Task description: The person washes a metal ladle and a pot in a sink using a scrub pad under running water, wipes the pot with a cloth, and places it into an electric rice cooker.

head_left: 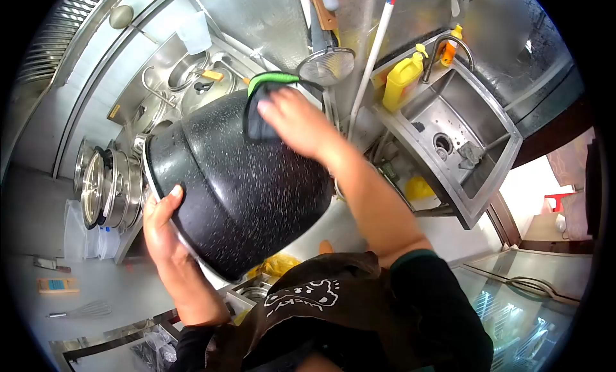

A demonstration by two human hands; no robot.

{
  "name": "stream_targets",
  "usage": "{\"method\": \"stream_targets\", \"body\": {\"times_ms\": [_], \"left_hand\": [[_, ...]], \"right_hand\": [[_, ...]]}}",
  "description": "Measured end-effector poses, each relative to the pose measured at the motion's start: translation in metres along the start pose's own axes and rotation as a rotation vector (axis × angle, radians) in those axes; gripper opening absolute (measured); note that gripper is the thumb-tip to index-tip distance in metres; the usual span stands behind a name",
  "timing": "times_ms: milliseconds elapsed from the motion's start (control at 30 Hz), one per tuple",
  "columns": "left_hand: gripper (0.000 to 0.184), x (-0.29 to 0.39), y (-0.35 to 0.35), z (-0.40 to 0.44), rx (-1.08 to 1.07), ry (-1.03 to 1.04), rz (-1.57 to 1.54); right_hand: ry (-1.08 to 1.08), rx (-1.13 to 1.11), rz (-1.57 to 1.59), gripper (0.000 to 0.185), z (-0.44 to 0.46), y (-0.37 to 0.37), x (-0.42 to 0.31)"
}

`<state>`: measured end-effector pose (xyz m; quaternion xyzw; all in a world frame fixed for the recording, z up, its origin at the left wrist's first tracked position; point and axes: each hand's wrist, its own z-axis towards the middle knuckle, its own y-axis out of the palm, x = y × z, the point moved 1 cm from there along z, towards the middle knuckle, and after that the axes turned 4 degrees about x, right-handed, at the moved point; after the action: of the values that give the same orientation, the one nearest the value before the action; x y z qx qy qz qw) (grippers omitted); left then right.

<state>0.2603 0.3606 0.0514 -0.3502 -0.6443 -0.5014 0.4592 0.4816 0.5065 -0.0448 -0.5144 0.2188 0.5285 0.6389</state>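
Observation:
A large black pot (237, 179) with white speckles is held tilted on its side in front of me. My left hand (163, 227) grips its pale rim, with the thumb on the outer wall and the other fingers hidden behind the edge. On the upper side of the pot, my right hand (298, 121) presses a dark grey cloth (256, 125) with a bright green border against the surface. Those fingers are slightly blurred and bent over the cloth. The inside of the pot faces away from view.
To the right is a steel sink (487, 121) with a tap (449, 41), a yellow bottle (403, 80) and an orange bottle (451, 46). Stacked steel pots (112, 186) stand at left. A mesh strainer (327, 65) hangs behind the pot. A whisk (83, 310) hangs lower left.

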Motion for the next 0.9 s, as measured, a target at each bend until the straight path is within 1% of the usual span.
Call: {"method": "stream_targets", "body": {"times_ms": [33,67,100,133,167,200,267,333,367,400,467,500,567,600,667,700,767,800,867,900], "left_hand": [[0.028,0.009,-0.001,-0.008,0.015,-0.013,0.027],[0.037,0.016,-0.003,-0.016,0.026,0.043,0.066],[0.031,0.024,-0.004,-0.023,0.014,0.045,0.084],[0.025,0.032,-0.004,-0.029,0.003,0.047,0.102],[0.022,0.038,0.000,-0.036,-0.081,0.057,0.080],[0.021,0.036,0.003,-0.047,0.043,0.187,0.169],[0.018,0.030,0.013,-0.059,0.209,0.320,0.163],[0.016,0.028,0.021,-0.063,0.313,0.372,0.105],[0.015,0.030,0.026,-0.061,0.301,0.340,0.011],[0.014,0.032,0.021,-0.058,0.302,0.339,0.075],[0.013,0.027,0.013,-0.049,0.296,0.291,0.072],[0.013,0.028,0.005,-0.044,0.301,0.191,0.054],[0.017,0.024,-0.020,-0.029,0.268,0.109,0.089],[0.019,0.021,-0.024,-0.026,0.232,0.066,0.072],[0.026,0.015,-0.035,-0.020,0.186,0.012,0.042],[0.034,0.009,-0.044,-0.015,0.196,-0.002,-0.007],[0.033,0.007,-0.046,-0.016,0.165,-0.002,0.001],[0.034,0.004,-0.062,-0.011,0.121,-0.036,-0.028],[0.034,0.002,-0.088,-0.006,0.176,-0.073,-0.045],[0.035,0.001,-0.091,-0.001,0.189,-0.079,-0.068]], "right_hand": [[0.070,-0.152,0.282,0.044,0.019,0.001,0.017],[0.308,-0.212,0.675,0.046,0.025,0.005,0.022],[0.550,-0.270,1.062,0.047,0.030,0.010,0.027],[0.597,-0.289,1.163,0.048,0.038,0.027,0.048],[0.594,-0.281,1.100,0.049,0.035,0.054,0.078],[0.593,-0.274,1.037,0.049,0.033,0.080,0.107],[0.648,-0.230,0.967,0.048,-0.004,0.117,0.119],[0.756,-0.190,1.032,0.048,-0.057,0.142,0.110],[0.813,-0.169,1.087,0.048,-0.089,0.148,0.099],[0.865,-0.154,1.161,0.047,-0.120,0.152,0.087],[0.909,-0.118,1.299,0.047,-0.168,0.146,0.065],[0.883,-0.090,1.376,0.046,-0.181,0.136,0.055],[0.690,-0.044,1.519,0.046,-0.182,0.111,0.041],[0.776,0.025,1.532,0.046,-0.163,0.092,0.023],[0.616,0.024,1.530,0.046,-0.137,0.075,0.021],[0.530,0.021,1.524,0.047,-0.123,0.068,0.023],[0.437,0.089,1.247,0.046,-0.098,0.063,0.026],[0.386,0.114,1.106,0.045,-0.090,0.061,0.025],[0.263,0.192,0.716,0.045,-0.109,0.063,0.017],[0.248,0.187,0.563,0.045,-0.124,0.065,0.023]]}}
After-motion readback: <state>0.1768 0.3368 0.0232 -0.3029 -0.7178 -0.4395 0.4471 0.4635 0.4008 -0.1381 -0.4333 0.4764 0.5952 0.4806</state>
